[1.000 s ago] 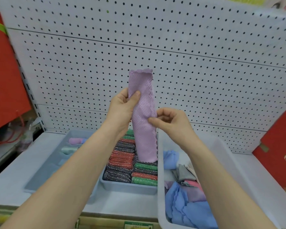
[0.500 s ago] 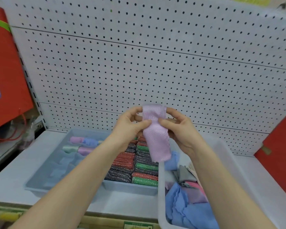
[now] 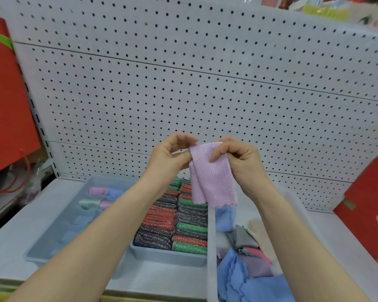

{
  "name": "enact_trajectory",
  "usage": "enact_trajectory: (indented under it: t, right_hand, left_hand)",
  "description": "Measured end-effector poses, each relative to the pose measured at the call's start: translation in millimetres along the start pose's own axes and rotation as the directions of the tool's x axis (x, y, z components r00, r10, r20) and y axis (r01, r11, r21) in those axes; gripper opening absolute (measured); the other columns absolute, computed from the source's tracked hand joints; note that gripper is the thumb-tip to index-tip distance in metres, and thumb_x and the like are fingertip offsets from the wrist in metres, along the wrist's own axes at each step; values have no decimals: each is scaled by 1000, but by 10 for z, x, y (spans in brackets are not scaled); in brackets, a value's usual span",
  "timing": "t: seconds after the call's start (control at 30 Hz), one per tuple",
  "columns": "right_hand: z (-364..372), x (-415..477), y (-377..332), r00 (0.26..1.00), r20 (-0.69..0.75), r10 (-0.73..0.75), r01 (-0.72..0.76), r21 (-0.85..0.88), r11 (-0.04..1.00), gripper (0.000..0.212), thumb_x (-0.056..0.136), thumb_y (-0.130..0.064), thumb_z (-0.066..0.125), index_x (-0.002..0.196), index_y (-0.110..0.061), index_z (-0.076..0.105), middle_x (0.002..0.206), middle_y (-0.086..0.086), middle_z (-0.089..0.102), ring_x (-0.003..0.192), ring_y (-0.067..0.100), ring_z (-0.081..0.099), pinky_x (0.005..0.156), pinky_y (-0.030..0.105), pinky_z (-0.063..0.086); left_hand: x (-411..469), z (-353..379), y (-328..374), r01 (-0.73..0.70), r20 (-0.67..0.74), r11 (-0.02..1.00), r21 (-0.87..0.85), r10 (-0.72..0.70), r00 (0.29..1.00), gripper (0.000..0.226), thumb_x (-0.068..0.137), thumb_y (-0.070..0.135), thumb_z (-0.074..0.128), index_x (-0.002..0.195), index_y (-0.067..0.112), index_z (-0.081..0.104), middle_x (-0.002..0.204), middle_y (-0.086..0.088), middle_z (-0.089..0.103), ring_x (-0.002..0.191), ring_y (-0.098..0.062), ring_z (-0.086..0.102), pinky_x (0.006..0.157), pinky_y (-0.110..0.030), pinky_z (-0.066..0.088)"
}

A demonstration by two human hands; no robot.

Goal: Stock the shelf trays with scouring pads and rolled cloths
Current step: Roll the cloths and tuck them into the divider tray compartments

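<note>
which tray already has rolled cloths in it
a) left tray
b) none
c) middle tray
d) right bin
a: the left tray holds a few rolled cloths near its back, the middle tray is packed with scouring pads, and the right bin holds loose unrolled cloths.

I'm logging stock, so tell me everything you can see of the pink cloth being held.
The pink cloth looks like soft, dimpled fabric with a scalloped lower edge. Folded into a strip, it hangs down, its top pinched between the left hand and right hand, in front of the pegboard.
</note>
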State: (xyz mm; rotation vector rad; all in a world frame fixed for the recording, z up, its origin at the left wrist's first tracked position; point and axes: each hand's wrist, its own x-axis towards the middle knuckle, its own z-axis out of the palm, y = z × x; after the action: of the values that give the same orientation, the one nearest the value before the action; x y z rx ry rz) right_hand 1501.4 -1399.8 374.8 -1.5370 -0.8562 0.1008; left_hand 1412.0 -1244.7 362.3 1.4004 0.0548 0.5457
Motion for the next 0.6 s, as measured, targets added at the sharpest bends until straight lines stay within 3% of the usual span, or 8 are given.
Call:
enact_trajectory:
  t: [0.13,0.23,0.33,0.4,0.47,0.6]
  right_hand:
    - [12,29,-38,997,-3,-78,78,-65,995,60,83,22,44,64,-27,75,100,19,60,87,12,58,70,19,44]
    - [13,76,-12,994,-51,-100,95,-97,991,64,81,21,42,67,-32,75,97,17,62,88,15,57,74,21,42]
    - [17,99,27,992,-96,-81,65,-161,985,53,83,19,42,71,-22,74,87,6,64,79,12,56,67,19,38]
    - [29,91,42,991,-127,-43,17,-197,980,50,85,16,43,74,-22,74,88,0,66,80,8,59,67,18,41]
    - [53,77,23,990,-142,16,-39,-158,987,48,92,9,42,85,-25,75,92,-1,67,81,7,61,69,20,46]
    - [64,-27,2,960,10,278,-278,59,959,32,103,-22,45,132,-33,50,99,4,68,79,13,67,68,25,52]
  left_hand:
    - [39,4,47,141,36,981,-132,-138,990,7,95,10,58,99,12,63,86,-2,71,76,-13,65,69,-22,56]
    - [21,35,21,289,113,953,-86,-279,954,28,99,31,51,107,9,66,92,-8,73,78,-18,68,67,-26,57]
    - [-10,44,-9,374,167,920,-114,-353,921,44,99,44,44,112,8,67,99,-12,74,82,-21,71,72,-30,59]
    - [-34,41,-30,377,187,923,-79,-358,915,35,96,36,53,112,7,66,103,-11,74,86,-21,72,75,-30,60]
    - [-45,31,-73,359,163,933,-28,-350,922,27,93,15,61,117,4,63,104,-9,75,88,-18,72,73,-27,60]
    - [-3,-23,-97,363,37,925,-109,-361,932,34,91,4,61,124,-1,58,104,-10,74,89,-20,73,69,-26,60]
